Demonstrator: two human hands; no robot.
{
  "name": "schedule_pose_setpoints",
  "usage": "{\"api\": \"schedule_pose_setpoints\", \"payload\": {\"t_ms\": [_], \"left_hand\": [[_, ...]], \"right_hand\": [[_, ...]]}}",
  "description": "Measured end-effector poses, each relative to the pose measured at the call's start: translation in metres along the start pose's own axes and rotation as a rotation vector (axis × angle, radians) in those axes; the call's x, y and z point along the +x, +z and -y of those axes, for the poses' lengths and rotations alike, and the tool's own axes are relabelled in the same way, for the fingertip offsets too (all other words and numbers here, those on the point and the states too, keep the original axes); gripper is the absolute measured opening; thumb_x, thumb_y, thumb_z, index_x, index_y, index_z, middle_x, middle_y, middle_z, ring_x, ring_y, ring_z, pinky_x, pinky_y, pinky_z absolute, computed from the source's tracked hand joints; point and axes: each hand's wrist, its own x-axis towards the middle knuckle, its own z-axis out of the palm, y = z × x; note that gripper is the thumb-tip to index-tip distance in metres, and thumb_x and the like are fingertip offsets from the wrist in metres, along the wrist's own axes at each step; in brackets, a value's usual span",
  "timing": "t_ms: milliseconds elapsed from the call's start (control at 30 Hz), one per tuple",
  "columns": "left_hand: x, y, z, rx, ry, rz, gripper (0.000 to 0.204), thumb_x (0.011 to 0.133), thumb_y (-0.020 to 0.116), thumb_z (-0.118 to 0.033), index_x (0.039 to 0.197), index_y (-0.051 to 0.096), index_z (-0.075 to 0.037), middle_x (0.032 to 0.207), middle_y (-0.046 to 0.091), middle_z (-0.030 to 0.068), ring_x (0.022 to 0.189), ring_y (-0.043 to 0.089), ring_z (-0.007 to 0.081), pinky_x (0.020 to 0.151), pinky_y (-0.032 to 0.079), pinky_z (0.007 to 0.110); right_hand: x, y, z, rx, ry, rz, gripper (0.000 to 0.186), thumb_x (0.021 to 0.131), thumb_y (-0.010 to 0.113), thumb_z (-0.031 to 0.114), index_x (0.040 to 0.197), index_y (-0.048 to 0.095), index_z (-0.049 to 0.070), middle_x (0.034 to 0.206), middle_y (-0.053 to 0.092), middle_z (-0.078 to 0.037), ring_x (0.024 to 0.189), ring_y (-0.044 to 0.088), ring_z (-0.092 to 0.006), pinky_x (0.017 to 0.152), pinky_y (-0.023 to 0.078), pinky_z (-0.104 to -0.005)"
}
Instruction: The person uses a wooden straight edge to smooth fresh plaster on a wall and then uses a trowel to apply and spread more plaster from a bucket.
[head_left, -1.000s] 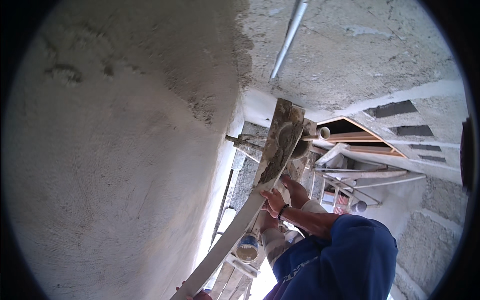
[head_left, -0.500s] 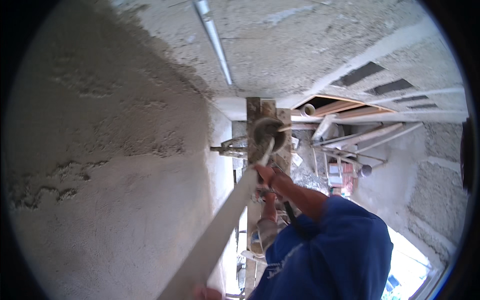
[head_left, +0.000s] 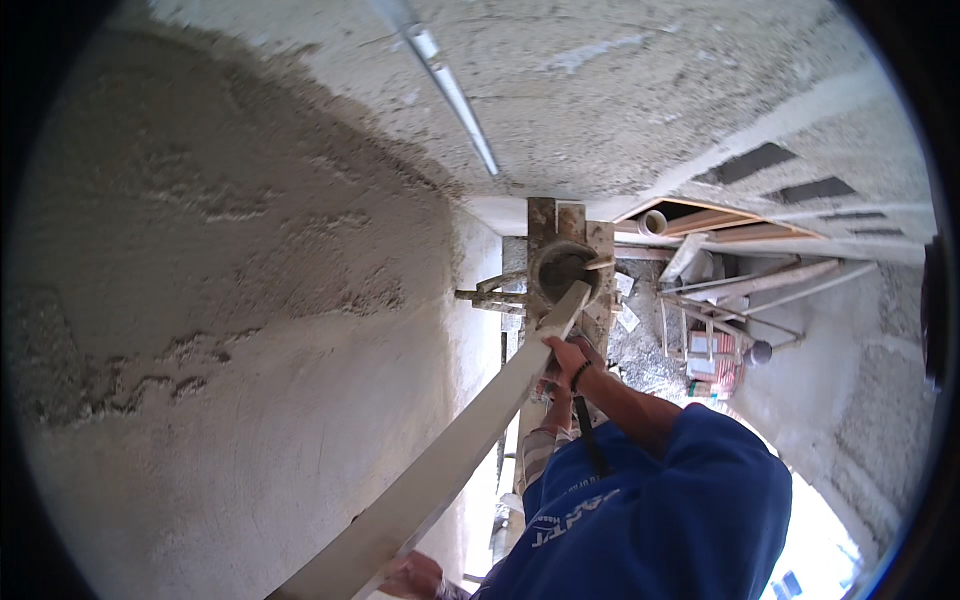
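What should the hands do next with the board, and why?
Maybe swing the board left, clear of the bucket: its tip overlaps it in this view. The right hand and left hand both grip the board, and the wall at left has rough ridges.

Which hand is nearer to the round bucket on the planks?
Right. The right hand, on the upper part of the long board, is just below the bucket in view; the left hand, near the picture's lower edge, is farther away.
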Motion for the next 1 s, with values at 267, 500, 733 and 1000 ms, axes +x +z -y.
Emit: {"api": "schedule_pose_setpoints", "payload": {"t_ms": [267,500,733,1000], "left_hand": [[-0.039,-0.1,0.086,-0.336,-0.455,-0.782,0.048,0.081,0.058,-0.036,0.117,0.044,-0.006,0.113,0.049,0.0133,0.102,0.048,0.0251,0.088,0.042,0.043],[-0.106,-0.179,0.344,-0.585,-0.721,-1.01,0.058,0.079,0.064,-0.035,0.126,0.04,-0.01,0.124,0.043,0.0144,0.115,0.043,0.029,0.096,0.039,0.046],[-0.134,-0.148,0.567,-0.663,-0.708,-0.833,0.052,0.079,0.064,-0.029,0.12,0.044,-0.002,0.117,0.049,0.0148,0.11,0.046,0.0279,0.093,0.041,0.043],[-0.123,-0.129,0.714,-0.734,-0.714,-0.886,0.044,0.082,0.061,-0.025,0.115,0.046,0.0,0.115,0.051,0.0153,0.104,0.052,0.0276,0.089,0.044,0.043]], "right_hand": [[0.043,0.044,-0.071,-0.257,0.035,0.218,0.033,0.084,0.054,0.021,0.107,0.043,0.0,0.103,0.056,-0.019,0.092,0.06,-0.033,0.073,0.052,-0.0524],[0.226,0.071,-0.124,-0.524,-0.049,0.183,0.038,0.084,0.055,0.02,0.112,0.034,0.005,0.107,0.052,-0.018,0.093,0.058,-0.0367,0.08,0.045,-0.0579],[0.483,0.041,-0.166,-0.574,-0.123,0.115,0.038,0.082,0.053,0.024,0.116,0.04,0.014,0.106,0.054,-0.012,0.09,0.059,-0.0313,0.072,0.05,-0.0546],[0.622,0.055,-0.168,-0.59,-0.128,0.223,0.038,0.081,0.056,0.025,0.113,0.042,0.009,0.104,0.056,-0.016,0.09,0.059,-0.0377,0.077,0.047,-0.0573]]}}
